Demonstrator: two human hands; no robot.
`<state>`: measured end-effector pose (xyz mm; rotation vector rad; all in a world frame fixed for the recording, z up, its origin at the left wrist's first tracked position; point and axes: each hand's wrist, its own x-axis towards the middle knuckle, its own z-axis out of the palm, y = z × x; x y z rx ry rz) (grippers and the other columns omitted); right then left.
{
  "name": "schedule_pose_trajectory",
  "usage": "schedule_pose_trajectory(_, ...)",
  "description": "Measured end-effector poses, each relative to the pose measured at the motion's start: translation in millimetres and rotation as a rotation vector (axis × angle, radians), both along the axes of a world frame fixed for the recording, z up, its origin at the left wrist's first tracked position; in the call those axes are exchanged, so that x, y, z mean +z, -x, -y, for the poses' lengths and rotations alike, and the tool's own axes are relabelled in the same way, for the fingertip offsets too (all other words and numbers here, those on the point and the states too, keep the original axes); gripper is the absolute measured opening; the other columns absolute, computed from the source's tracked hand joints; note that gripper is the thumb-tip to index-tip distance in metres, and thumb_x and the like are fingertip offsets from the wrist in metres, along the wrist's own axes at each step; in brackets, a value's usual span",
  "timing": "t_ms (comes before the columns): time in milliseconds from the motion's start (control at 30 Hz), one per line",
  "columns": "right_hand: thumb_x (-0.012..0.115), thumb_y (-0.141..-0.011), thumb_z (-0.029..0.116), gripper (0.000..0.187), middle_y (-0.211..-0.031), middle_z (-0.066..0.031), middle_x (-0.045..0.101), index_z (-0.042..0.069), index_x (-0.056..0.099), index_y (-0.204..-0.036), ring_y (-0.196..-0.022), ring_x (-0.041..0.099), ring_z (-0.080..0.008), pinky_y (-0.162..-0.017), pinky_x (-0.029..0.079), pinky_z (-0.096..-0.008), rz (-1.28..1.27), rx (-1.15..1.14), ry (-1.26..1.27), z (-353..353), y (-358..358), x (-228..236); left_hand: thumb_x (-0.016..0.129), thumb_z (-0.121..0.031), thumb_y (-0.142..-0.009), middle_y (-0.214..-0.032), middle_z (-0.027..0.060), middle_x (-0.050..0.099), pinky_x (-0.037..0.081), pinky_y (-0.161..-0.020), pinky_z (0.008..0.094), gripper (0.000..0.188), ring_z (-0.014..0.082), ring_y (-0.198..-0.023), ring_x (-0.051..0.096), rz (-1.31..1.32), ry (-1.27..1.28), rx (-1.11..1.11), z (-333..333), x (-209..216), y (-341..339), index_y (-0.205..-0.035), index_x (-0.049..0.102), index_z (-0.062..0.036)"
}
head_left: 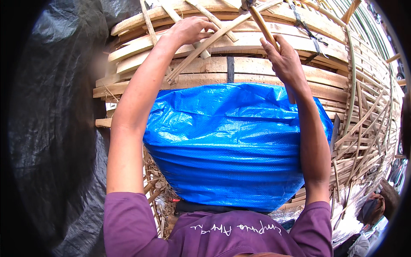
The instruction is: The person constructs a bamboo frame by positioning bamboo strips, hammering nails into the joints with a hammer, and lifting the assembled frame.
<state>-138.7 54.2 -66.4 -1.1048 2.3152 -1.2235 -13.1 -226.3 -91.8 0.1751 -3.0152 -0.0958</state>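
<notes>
My right hand (286,60) is wrapped round the wooden handle of a hammer (264,26), its dark head up at the top edge of the view. The handle's lower end shows beside my wrist. Farther left, my left hand (186,31) rests over crossed thin wooden strips (204,48), fingers bent toward the crossing. What its fingertips hold, if anything, is hidden. Beneath the strips lie stacked pale wooden slats (252,41) in rows. A blue plastic tarp (227,141) spreads between my forearms, covering my lap.
Black plastic sheeting (55,128) hangs along the left. A dark strap (230,69) crosses the near slats, and a black tie (306,28) binds the far ones. Loose split sticks (359,137) and long bamboo poles (376,30) lie at the right. A dark blade (335,128) stands beside the tarp.
</notes>
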Motion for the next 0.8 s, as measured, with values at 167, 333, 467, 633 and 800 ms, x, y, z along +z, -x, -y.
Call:
schedule_pose_trajectory(167,0.057,-0.097,0.042,0.046,-0.082,-0.025,0.066,-0.002,0.059,-0.11,-0.078,0.066,-0.0329,-0.069,0.049,-0.0442,0.028,0.0,0.014,-2,-1,3,0.068,-0.026,-0.088,-0.105,0.0014,0.07,0.054,-0.085,0.0393,0.022,0.0243,-0.102,0.066,0.089,0.091,-0.061,1,6,4,-0.109,0.072,-0.0249)
schedule_pose_trajectory(333,0.056,-0.098,0.046,0.044,-0.07,-0.0035,0.055,0.003,0.058,-0.108,-0.057,0.049,-0.0096,-0.05,0.042,-0.03,-0.07,-0.002,0.068,-3,8,-9,0.066,-0.02,-0.088,-0.102,0.0037,0.069,0.053,-0.084,0.0397,0.017,0.0262,-0.099,0.066,0.1,0.045,-0.096,7,8,14,-0.104,0.073,-0.0186)
schedule_pose_trajectory(467,0.058,-0.096,0.044,0.051,-0.085,-0.0264,0.066,-0.004,0.059,-0.113,-0.082,0.067,-0.0351,-0.073,0.049,-0.0466,-0.006,-0.008,0.055,-3,5,-3,0.066,-0.016,-0.088,-0.105,0.0066,0.068,0.052,-0.086,0.0397,0.016,0.0286,-0.101,0.065,0.192,-0.016,-0.098,9,8,18,-0.101,0.072,-0.0101)
schedule_pose_trajectory(633,0.056,-0.096,0.046,0.052,-0.084,-0.0267,0.066,-0.004,0.059,-0.111,-0.081,0.066,-0.0344,-0.072,0.049,-0.0459,0.056,-0.001,0.027,-5,2,3,0.065,-0.012,-0.086,-0.103,0.0098,0.068,0.052,-0.086,0.0403,0.016,0.0307,-0.099,0.065,0.108,-0.041,-0.094,9,3,11,-0.101,0.072,-0.0078)
schedule_pose_trajectory(800,0.056,-0.096,0.047,0.053,-0.083,-0.0261,0.066,-0.004,0.058,-0.111,-0.08,0.066,-0.0334,-0.071,0.049,-0.0456,0.054,-0.01,0.0,-6,3,4,0.064,-0.012,-0.088,-0.1,0.0114,0.066,0.051,-0.084,0.042,0.015,0.0324,-0.097,0.064,0.11,-0.013,-0.125,1,6,9,-0.099,0.071,-0.0058)
